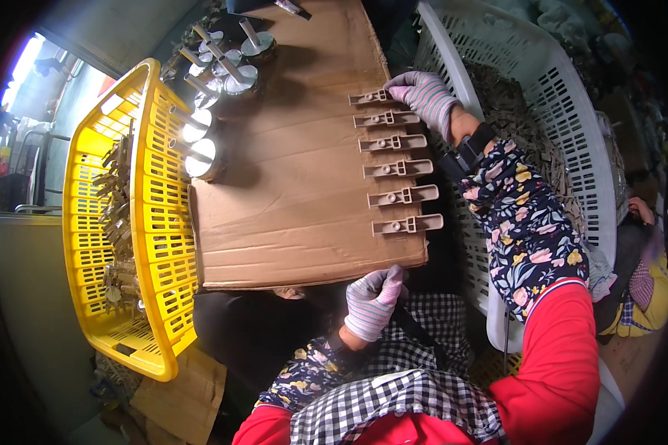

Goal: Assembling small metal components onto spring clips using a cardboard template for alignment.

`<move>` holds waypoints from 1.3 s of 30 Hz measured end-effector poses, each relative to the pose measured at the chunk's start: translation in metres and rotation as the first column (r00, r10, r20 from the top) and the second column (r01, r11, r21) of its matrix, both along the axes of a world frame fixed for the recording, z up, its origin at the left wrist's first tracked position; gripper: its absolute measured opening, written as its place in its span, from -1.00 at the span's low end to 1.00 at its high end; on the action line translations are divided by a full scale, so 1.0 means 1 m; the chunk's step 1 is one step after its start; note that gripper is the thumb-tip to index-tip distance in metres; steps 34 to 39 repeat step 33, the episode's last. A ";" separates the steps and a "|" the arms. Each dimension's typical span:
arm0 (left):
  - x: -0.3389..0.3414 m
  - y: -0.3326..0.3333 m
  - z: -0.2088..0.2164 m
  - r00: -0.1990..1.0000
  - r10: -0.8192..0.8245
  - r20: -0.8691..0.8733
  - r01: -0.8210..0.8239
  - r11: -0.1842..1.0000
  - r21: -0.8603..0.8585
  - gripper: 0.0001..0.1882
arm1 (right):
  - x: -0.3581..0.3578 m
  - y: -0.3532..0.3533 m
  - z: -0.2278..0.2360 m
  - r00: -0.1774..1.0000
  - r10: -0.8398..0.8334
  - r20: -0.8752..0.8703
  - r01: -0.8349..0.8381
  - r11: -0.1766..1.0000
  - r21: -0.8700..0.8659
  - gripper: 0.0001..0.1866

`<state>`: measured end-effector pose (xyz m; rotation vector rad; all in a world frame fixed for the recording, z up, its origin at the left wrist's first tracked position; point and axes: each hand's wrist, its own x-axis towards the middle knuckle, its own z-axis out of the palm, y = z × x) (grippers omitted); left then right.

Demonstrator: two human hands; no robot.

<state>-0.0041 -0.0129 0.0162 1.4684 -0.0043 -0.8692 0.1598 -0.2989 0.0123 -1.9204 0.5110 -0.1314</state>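
Observation:
Several beige plastic lever-shaped pieces (398, 169), each with a small round boss in the middle, lie in a column along the right side of a cardboard sheet (289, 185). My right hand (427, 96), in a striped glove, pinches the right end of the farthest beige plastic piece (365, 98). That piece lies flat in line with the others. My left hand (373, 302), gloved the same way, is closed just off the near edge of the cardboard. Its fingers are curled together, and whatever they may hold is hidden.
Left stands a yellow basket (167, 245) of metal parts. A white basket (464, 70) on the right holds many beige pieces. Several round-based stands with upright rods (200, 158) occupy the cardboard's far left. Another person's hand (640, 211) shows at far right.

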 end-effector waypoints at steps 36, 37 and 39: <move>-0.005 -0.043 -0.173 0.926 -0.130 0.355 0.344 0.676 -0.651 -0.29 | -0.057 0.284 0.098 0.745 0.391 -0.539 -0.642 0.205 -0.739 -0.14; -0.005 -0.043 -0.173 0.926 -0.130 0.355 0.344 0.676 -0.651 -0.29 | -0.057 0.284 0.098 0.745 0.391 -0.539 -0.642 0.205 -0.739 -0.14; -0.005 -0.043 -0.173 0.926 -0.130 0.355 0.344 0.676 -0.651 -0.29 | -0.057 0.284 0.098 0.745 0.391 -0.539 -0.642 0.205 -0.739 -0.14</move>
